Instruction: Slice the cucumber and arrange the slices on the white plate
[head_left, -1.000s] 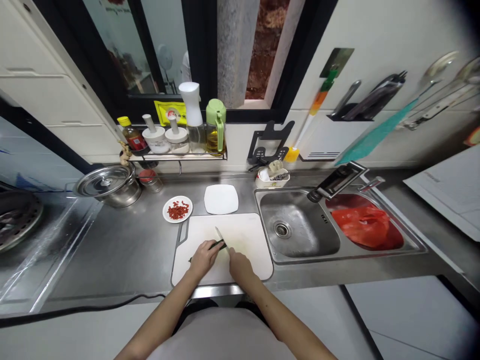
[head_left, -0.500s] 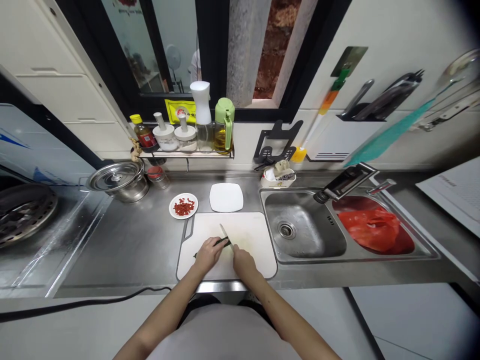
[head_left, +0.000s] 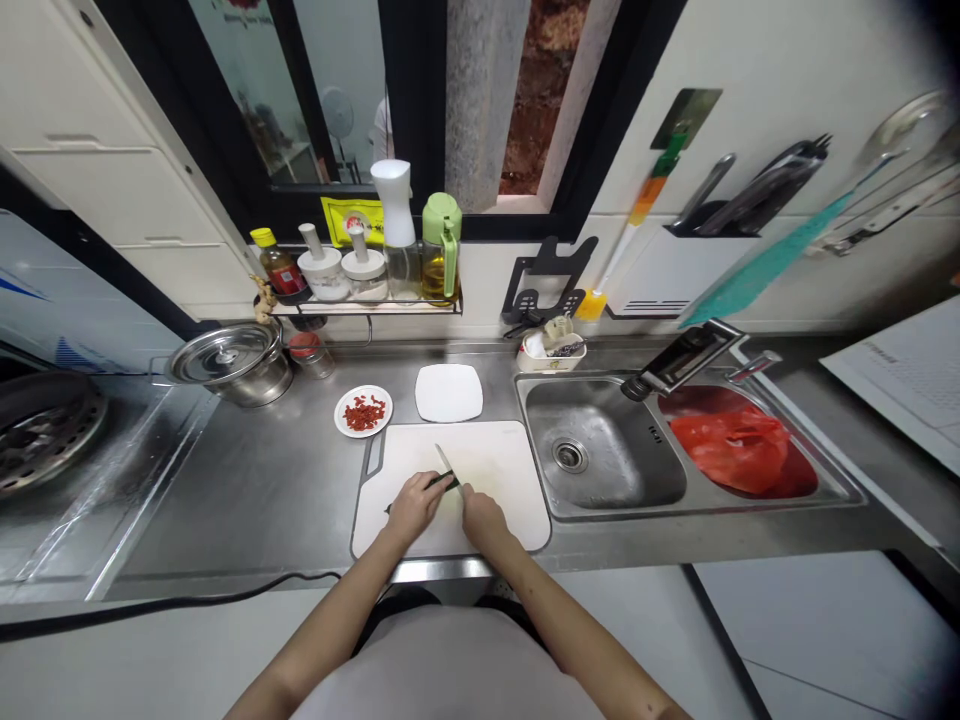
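Note:
On the white cutting board (head_left: pixel 511 462) lies a slim dark green vegetable (head_left: pixel 452 483), whose exact kind is too small to make out. My left hand (head_left: pixel 414 505) is closed over its middle. One end shows to the right of the fingers, and a dark tip pokes out at the left. My right hand (head_left: pixel 484 520) grips a knife (head_left: pixel 443 459) by its handle, which the fingers hide. The blade points away from me and crosses the vegetable's right end, close to my left fingertips.
Behind the board stand a plate of small red dried berries (head_left: pixel 365 413) and a white square plate (head_left: pixel 449 392). A lidded steel pot (head_left: pixel 236 365) is at the left, a sink (head_left: pixel 611 450) at the right. Above, a shelf (head_left: pixel 367 308) holds bottles and jars.
The view has shifted slightly, so everything sits a little further left. Both hands keep their grips, and the knife stays over the vegetable's right end.

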